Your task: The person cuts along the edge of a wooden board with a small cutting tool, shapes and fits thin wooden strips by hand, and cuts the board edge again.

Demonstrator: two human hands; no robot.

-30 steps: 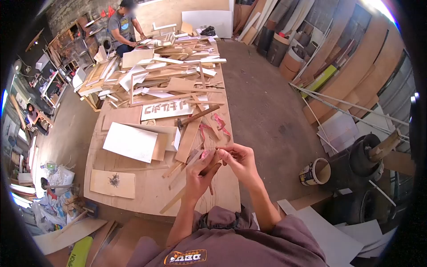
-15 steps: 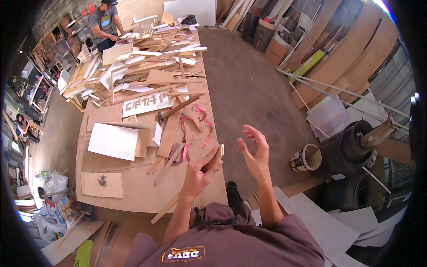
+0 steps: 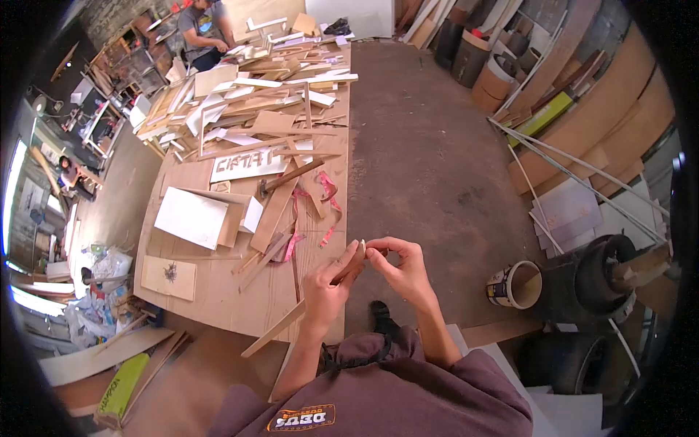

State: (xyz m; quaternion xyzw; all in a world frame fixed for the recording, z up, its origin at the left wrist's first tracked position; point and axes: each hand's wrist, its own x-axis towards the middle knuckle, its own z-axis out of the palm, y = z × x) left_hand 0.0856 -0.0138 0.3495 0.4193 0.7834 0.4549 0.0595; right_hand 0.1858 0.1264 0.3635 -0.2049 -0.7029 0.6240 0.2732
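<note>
My left hand (image 3: 331, 284) is closed around a small flat wooden piece (image 3: 362, 250), held up near the table's right edge. My right hand (image 3: 399, 268) pinches at the right side of this piece, thumb and forefinger together at its upper end. Left of and beyond my hands, a hammer (image 3: 293, 177) lies on wood strips on the table (image 3: 211, 280). A red-pink ribbon (image 3: 330, 207) lies beside the strips. White boards (image 3: 191, 216) rest farther left, and a small board (image 3: 169, 277) bears a dark pile of small pieces.
Scrap wood (image 3: 255, 102) is heaped on the far table, where another person (image 3: 204, 33) stands. A second person (image 3: 73, 175) sits at far left. A bucket (image 3: 523, 284) and black drums (image 3: 582, 280) stand at right; boards lean on the wall. Plastic bags (image 3: 95, 313) lie at lower left.
My right hand moved away from the piece, opened, and has come back to pinch at it. My left hand kept its hold. The view has shifted.
</note>
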